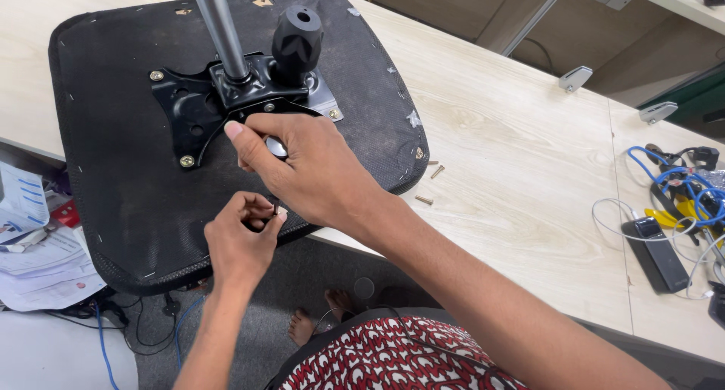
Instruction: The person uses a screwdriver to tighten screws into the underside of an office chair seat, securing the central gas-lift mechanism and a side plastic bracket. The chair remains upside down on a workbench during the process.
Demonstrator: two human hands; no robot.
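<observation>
Upturned black seat cushion [136, 186] with bolted metal plate [198, 107] overhangs the table edge [529, 231]; right hand [306, 167] grips the plate, left hand [240, 243] pinches a small screw [276, 208]. Open tabletop lies rightward.

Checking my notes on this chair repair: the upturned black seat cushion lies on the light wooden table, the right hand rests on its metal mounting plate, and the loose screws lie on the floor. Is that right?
Not quite. The head view shows the loose screws lying on the light wooden table, beside the seat cushion, not on the floor. The rest holds: the right hand rests on the black mounting plate.
</observation>
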